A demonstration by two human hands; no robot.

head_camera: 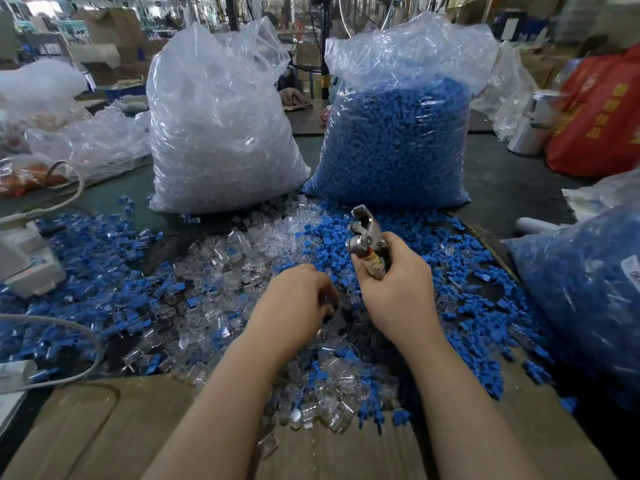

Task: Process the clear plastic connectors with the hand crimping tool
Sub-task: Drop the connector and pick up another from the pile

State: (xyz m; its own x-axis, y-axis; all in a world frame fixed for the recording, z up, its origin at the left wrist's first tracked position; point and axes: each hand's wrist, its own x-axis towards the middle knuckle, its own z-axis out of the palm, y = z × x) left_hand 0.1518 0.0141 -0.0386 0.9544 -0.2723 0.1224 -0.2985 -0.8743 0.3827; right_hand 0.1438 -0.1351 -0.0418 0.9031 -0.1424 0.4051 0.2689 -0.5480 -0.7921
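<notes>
The right hand (394, 289) grips the crimping tool (367, 242) upright, head raised above the loose clear connectors (221, 258) mid-surface. The left hand (298, 299), fingers curled down, reaches into them; its hold is hidden. Two full bags (221, 126) crowd the far edge; cardboard (104, 427) covers the near edge.

My right hand (393, 271) is raised, thumb up, fingers wrapped round the crimping tool (369, 242), its head pointing up and away. My left hand (298, 301) reaches palm down, fingers curled under; both forearms are bare.
</notes>
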